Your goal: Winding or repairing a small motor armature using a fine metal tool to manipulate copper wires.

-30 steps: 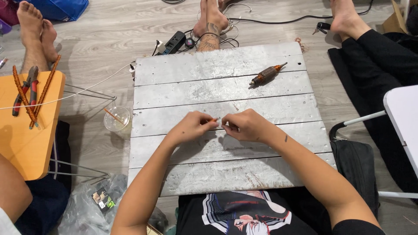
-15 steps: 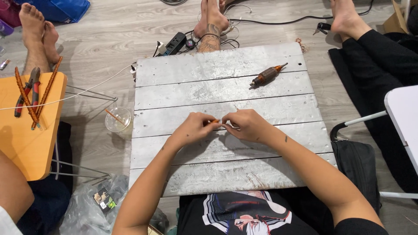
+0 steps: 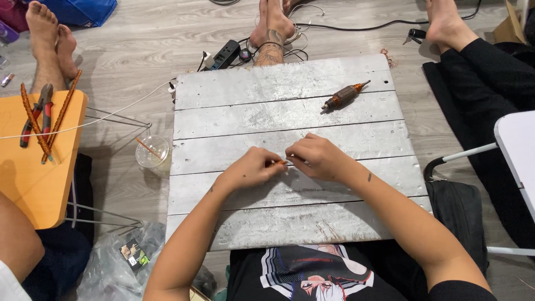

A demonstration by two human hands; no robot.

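We see the left hand (image 3: 249, 170) and the right hand (image 3: 319, 157) meeting near the centre of the grey plank desk (image 3: 290, 223), fingertips facing one another. Each grip is closed to a narrow pinch, thumb against forefinger, on a short orange-brown strand (image 3: 280, 163); only a small stretch of it shows in the gap between the two grips, just above the desk surface. The rest of the strand is covered by the fingers, so we cannot tell its full length or whether a second piece is held with it; the remaining fingers of both hands are curled under and rest on or close to the planks.

At 1 o'clock from the hands, well apart, a brown spindle-shaped tool (image 3: 345, 96) lies tilted on the desk. At 9 o'clock, off the desk edge, a clear plastic cup (image 3: 152, 151) stands on the floor with a thin stick in it. Further toward 9 o'clock, an orange side desk (image 3: 39, 184) carries red-handled pliers (image 3: 37, 114) and twisted orange strands (image 3: 60, 114). At 12 o'clock, another person's bare feet (image 3: 271, 28) sit beside a black power strip (image 3: 224, 54); the frame cuts off everything above the ankles
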